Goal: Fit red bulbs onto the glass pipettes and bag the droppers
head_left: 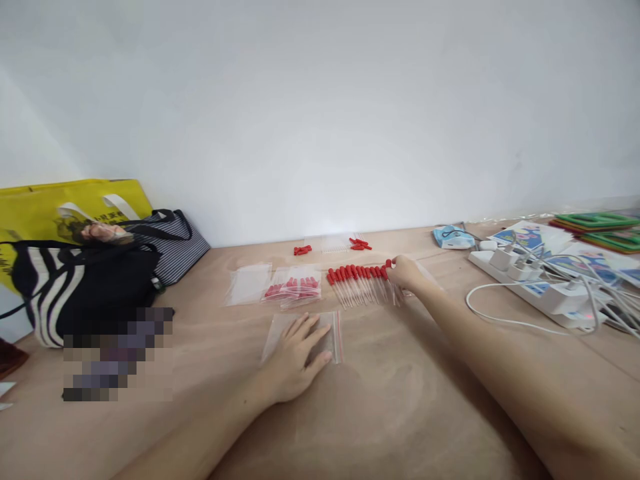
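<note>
My left hand (pixel 296 355) lies with fingers spread on a clear zip bag (pixel 332 327), which rests flat on the table. Farther off, my right hand (pixel 407 275) has its fingertips closed around the red bulb of a dropper (pixel 389 264) at the right end of a row. The other droppers (pixel 356 275) lie side by side, red bulbs toward the wall and clear tubes toward me. Left of the row are filled zip bags (pixel 303 287) with red-bulbed droppers inside. Beside those is a stack of clear bags (pixel 249 283).
Loose red bulbs (pixel 302 251) and clear tubes (pixel 335 243) lie near the wall. On the right are a power strip (pixel 533 287) with white cables, a blue mask package (pixel 453 236) and printed cards (pixel 530 235). Bags, including a black one (pixel 100 287), fill the left side.
</note>
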Motion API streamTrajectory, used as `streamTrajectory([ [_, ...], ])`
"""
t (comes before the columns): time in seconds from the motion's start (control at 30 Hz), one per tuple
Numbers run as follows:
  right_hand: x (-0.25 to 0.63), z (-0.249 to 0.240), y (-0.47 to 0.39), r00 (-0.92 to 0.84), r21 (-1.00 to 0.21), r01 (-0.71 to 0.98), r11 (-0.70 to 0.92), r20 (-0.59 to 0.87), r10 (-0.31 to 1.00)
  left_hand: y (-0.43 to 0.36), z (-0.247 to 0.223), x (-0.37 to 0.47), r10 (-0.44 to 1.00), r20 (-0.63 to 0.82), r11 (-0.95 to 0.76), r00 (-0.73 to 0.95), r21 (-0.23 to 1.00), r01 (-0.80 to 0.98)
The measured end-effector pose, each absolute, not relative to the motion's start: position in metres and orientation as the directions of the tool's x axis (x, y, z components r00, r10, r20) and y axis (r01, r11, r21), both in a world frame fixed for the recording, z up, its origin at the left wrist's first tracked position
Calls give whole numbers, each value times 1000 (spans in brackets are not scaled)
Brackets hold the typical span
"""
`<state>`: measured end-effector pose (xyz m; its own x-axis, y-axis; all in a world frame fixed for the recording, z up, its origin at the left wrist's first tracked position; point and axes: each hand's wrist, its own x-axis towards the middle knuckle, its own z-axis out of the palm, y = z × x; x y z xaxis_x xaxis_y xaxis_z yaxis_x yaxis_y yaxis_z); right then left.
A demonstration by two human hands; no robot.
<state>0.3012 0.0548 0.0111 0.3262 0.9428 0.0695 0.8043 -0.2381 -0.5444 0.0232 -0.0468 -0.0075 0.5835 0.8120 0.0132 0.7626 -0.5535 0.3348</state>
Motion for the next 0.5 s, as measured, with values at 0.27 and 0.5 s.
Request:
streamTrajectory([
  [0.27, 280, -10, 1, 161, -921, 279, 272, 324, 932, -55, 4, 46, 823, 204, -564, 530, 406, 720],
  [0.5, 267, -37, -9, 265, -944, 45, 327, 327, 907, -38, 7, 13, 701, 103, -696, 706, 318, 644],
])
